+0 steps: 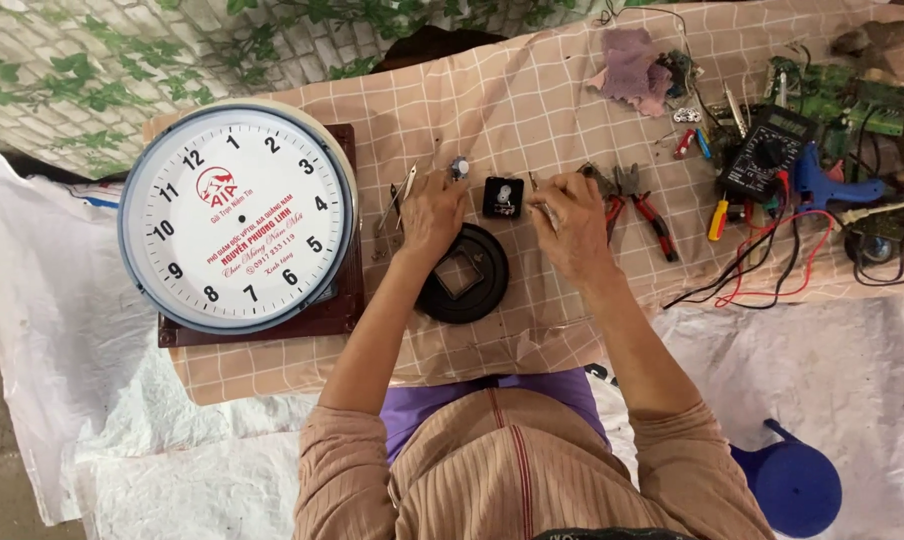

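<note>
Two hands work beside a small black clock box

The left hand [430,212] pinches a small silver part [459,167]. The right hand [570,225] grips a thin tool [538,197]. The clock box [503,197] lies between them on the checked cloth [532,100].

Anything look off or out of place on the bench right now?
Yes: the wall clock has no hands on its dial, and its small black movement lies loose on the cloth between the left hand and right hand.
</note>
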